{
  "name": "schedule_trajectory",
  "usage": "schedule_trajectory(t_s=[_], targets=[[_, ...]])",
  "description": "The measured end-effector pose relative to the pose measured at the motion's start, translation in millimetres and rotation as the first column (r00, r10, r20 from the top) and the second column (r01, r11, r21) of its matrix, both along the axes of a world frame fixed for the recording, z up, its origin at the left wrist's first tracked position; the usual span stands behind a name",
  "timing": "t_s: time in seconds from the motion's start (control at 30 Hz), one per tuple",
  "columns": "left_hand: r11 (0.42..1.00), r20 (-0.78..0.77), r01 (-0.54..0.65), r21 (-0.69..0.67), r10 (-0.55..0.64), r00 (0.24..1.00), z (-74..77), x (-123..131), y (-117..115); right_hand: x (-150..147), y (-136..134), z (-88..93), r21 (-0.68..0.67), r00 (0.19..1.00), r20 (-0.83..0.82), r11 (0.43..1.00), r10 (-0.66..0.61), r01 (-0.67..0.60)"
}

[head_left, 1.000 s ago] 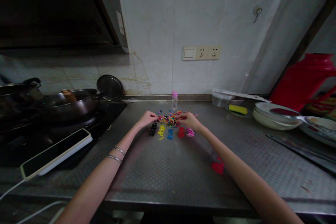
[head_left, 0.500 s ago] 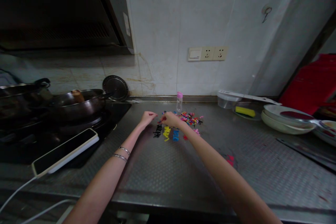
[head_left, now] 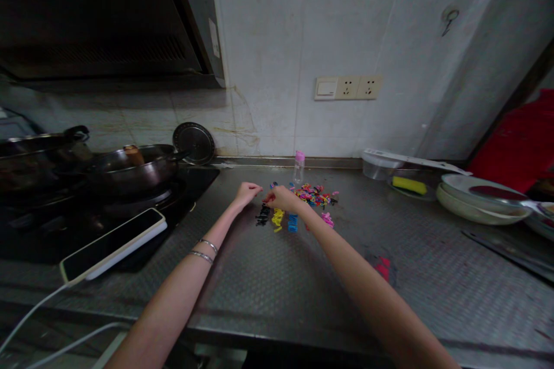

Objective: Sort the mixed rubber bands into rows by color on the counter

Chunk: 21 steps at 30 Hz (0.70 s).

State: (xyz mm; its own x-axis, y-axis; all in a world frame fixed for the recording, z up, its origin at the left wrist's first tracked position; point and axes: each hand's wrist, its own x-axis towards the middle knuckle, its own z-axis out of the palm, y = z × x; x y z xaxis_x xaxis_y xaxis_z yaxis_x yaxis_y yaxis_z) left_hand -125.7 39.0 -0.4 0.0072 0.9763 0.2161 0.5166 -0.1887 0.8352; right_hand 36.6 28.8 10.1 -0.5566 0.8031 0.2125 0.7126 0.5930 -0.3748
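Note:
My left hand (head_left: 248, 192) is closed in a pinch above the counter, left of the small piles; whatever lies between its fingertips is too small to make out. My right hand (head_left: 279, 199) reaches in from the right, its fingertips pinched at the top of the black hair ties (head_left: 262, 216), seemingly on one of them. Beside that pile lie yellow hair ties (head_left: 277, 219), blue hair ties (head_left: 293, 223) and pink hair ties (head_left: 327, 219). A mixed heap of coloured hair ties (head_left: 318, 195) spreads behind my right wrist. A few red ones are partly hidden by my forearm.
Behind the heap stands a clear bottle with a pink cap (head_left: 299, 166). To the left are a stove with a pan (head_left: 138, 168) and a phone (head_left: 113, 244). On the right are a plastic tub (head_left: 377, 166), a yellow sponge (head_left: 409, 185), stacked bowls (head_left: 480, 207) and a knife (head_left: 506, 251).
The whole view has shifted slightly, so things appear a little further right. My right fingertips have come down to the black hair ties; my left hand stays pinched in nearly the same place.

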Motion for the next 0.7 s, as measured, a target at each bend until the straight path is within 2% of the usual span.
schedule_trajectory(t_s=[0.17,0.3,0.5,0.6,0.7], targets=[[1.000,-0.030,-0.008,-0.019,0.007,1.000,-1.8,0,0,32,-3,11.7,0.044,0.994,-0.104,0.999,0.019,-0.014],[0.999,-0.105,0.033,0.001,-0.033,0.994,-2.6,2,0,77,-7,11.5,0.056,0.985,-0.158,0.996,-0.064,0.074],[0.971,-0.184,0.237,0.028,-0.228,0.956,5.2,25,-11,138,-14,-5.1,0.063,0.970,-0.187,0.983,-0.158,0.172],[0.934,-0.278,0.357,0.034,-0.334,0.901,10.3,42,-21,150,-21,-11.5,0.071,0.959,-0.220,0.978,-0.176,0.196],[0.921,-0.409,0.388,0.036,-0.340,0.847,13.0,56,-29,152,-27,-13.7,0.062,0.950,-0.232,0.972,-0.208,0.228]])
